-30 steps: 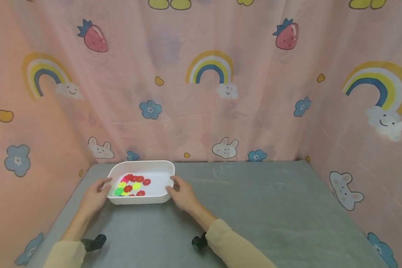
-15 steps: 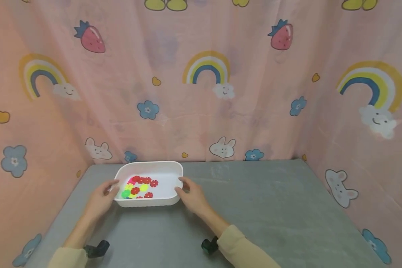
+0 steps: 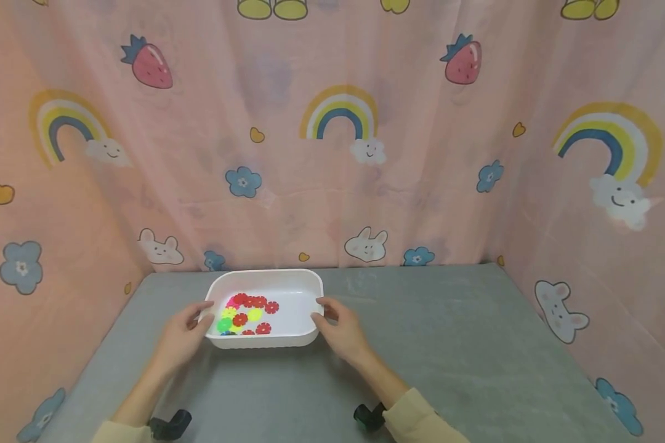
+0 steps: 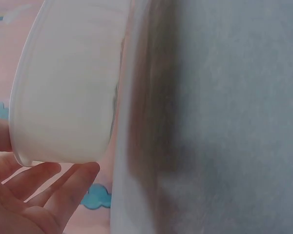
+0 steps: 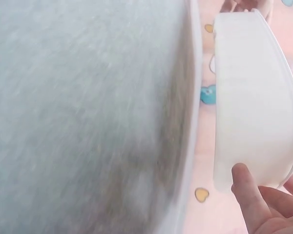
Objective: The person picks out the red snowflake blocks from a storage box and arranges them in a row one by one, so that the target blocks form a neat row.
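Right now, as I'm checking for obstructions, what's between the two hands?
The tray, with coloured discs in it, is between the left hand and the right hand; the head view shows this.

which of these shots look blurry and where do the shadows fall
Head: fairly clear, soft shadow on the gray table below the white tray; left wrist: broad, soft-edged dark shadow on the table; right wrist: table looks smeared, dim shadow near its edge, tray's outline clearer.
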`<move>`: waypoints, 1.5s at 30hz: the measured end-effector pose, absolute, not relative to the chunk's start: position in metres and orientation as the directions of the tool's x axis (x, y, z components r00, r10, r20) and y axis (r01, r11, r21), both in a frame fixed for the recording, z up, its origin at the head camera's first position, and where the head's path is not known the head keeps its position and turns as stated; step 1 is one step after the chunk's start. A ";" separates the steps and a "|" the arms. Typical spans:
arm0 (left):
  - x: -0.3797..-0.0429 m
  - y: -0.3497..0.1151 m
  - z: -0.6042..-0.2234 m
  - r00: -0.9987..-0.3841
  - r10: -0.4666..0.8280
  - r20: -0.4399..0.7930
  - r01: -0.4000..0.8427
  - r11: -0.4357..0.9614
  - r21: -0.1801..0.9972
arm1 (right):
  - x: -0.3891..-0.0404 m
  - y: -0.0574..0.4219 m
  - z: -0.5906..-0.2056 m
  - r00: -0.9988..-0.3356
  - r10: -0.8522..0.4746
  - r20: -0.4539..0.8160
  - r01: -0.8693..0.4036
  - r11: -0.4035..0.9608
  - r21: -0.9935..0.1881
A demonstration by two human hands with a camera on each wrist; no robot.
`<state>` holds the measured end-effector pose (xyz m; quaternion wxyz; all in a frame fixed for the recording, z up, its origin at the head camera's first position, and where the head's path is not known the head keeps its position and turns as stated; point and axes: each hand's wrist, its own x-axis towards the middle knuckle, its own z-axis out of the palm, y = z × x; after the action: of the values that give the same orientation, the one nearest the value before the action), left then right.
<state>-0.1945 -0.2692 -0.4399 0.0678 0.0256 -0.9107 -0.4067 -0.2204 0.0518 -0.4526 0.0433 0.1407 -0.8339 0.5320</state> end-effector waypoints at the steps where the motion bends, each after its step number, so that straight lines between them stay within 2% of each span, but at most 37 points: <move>1: -0.194 -0.267 -0.440 -0.989 -0.099 0.107 0.014 0.667 0.745 | -0.219 0.055 -0.452 -0.958 -0.182 0.222 -0.278 0.392 -0.877; 13: -0.174 -0.234 -0.445 -0.989 -0.128 0.078 -0.020 0.627 0.779 | -0.202 0.089 -0.459 -0.953 -0.129 0.275 -0.304 0.420 -0.855; 30: -0.163 -0.211 -0.459 -0.988 -0.146 -0.051 -0.133 0.637 0.759 | -0.181 0.117 -0.464 -0.974 -0.158 0.164 -0.219 0.457 -0.862; 45: -0.147 -0.216 -0.461 -0.989 -0.146 -0.038 -0.125 0.647 0.752 | -0.171 0.114 -0.469 -0.964 -0.215 0.159 -0.250 0.523 -0.815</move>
<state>-0.1474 -0.2156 -0.4605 0.0129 0.0747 -0.9075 -0.4132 -0.1710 0.1139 -0.4692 0.0191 0.1333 -0.8724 0.4700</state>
